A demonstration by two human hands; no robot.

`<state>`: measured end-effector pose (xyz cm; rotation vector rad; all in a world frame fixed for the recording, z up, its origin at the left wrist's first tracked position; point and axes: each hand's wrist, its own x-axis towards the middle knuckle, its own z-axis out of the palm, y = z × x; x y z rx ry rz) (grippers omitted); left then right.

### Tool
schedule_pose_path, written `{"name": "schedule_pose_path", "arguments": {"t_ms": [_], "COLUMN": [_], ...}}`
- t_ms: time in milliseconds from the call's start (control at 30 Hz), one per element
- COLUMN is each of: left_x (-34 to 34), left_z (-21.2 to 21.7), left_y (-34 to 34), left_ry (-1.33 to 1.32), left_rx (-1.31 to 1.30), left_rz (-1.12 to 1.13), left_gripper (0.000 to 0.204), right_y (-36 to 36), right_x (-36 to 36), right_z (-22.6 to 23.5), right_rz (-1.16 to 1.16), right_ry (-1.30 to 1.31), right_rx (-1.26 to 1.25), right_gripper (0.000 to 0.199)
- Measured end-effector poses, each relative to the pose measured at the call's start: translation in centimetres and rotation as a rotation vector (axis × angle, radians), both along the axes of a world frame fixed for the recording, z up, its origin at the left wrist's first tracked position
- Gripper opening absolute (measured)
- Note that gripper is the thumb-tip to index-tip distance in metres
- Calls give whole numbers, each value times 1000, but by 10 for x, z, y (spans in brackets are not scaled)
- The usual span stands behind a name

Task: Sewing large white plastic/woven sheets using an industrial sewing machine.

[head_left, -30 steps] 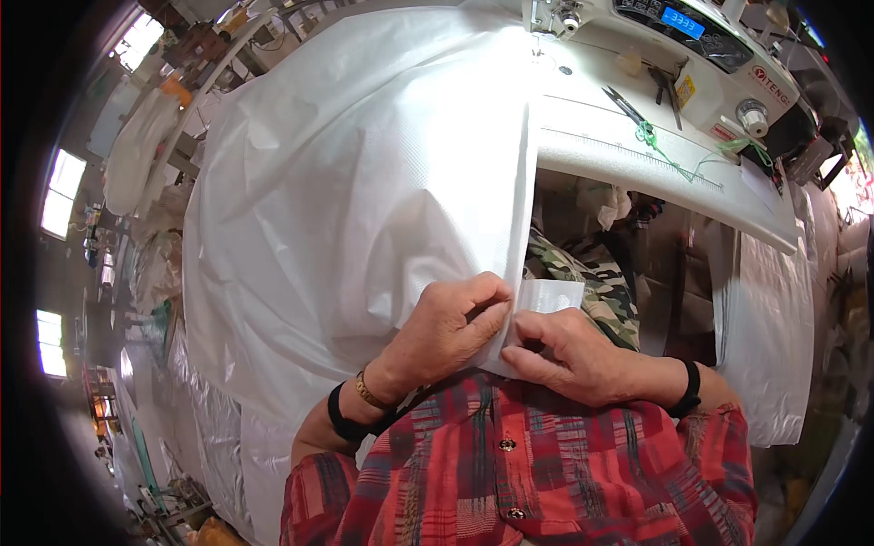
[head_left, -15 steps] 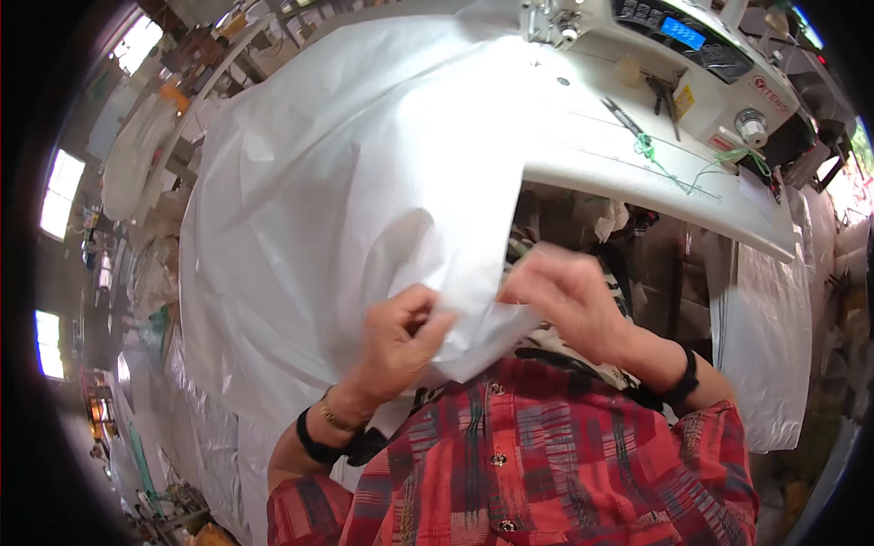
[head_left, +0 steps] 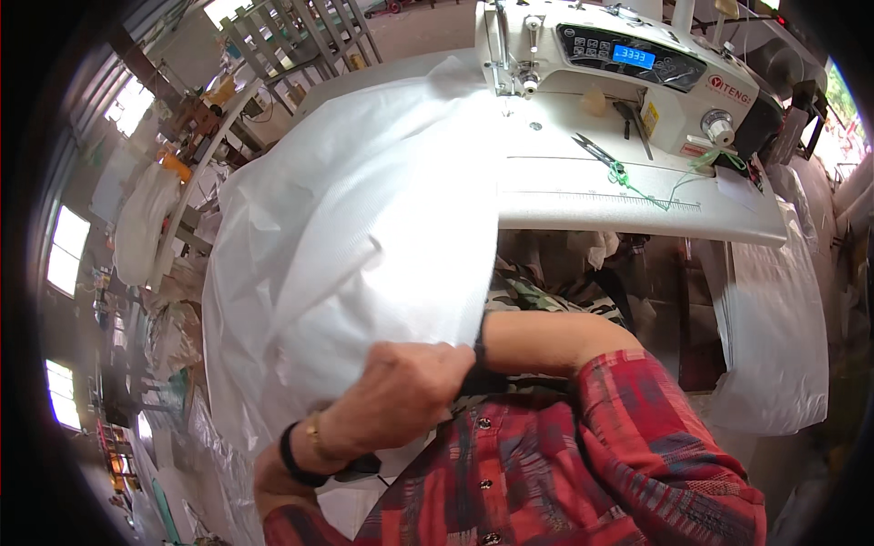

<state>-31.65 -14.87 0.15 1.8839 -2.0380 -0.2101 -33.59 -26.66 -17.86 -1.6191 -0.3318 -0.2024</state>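
A large white woven plastic sheet (head_left: 355,237) spreads from the sewing machine table down toward my lap, wrinkled and brightly lit. My left hand (head_left: 401,391) is closed on its near edge, in front of my shirt. My right forearm reaches left across my body. Beyond the dark wristband, my right hand is hidden behind or inside the sheet, and its fingers do not show. The far part of the sheet lies close to the needle area of the white sewing machine (head_left: 628,64).
On the white machine table (head_left: 564,209) lie thread snips (head_left: 601,156) tied with green string and a dark tool (head_left: 632,123). A stack of white sheets (head_left: 769,328) hangs at the right. A grey slatted rack (head_left: 300,41) stands at the far left.
My right hand has moved left and gone out of sight behind or into the sheet. My left hand has shifted slightly down and now grips the edge. The view has turned a little.
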Motion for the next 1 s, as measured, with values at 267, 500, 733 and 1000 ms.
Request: {"name": "schedule_pose_path", "arguments": {"t_ms": [267, 500, 733, 1000], "left_x": [-11, -17, -29, -31], "left_z": [-94, -62, -66, -83], "left_y": [12, 10, 2, -15], "left_ry": [191, 761, 858, 769], "left_rx": [-104, -81, -61, -8], "left_rz": [147, 238, 275, 120], "left_gripper": [9, 7, 8, 7], "right_y": [-113, -226, -244, -229], "right_x": [-22, 38, 76, 78], "right_z": [53, 107, 88, 80], "right_rz": [-51, -810, -938, -1062], "right_ry": [641, 438, 493, 408], "right_rx": [-138, -738, -1129, -1161], "right_gripper": [29, 35, 33, 20]}}
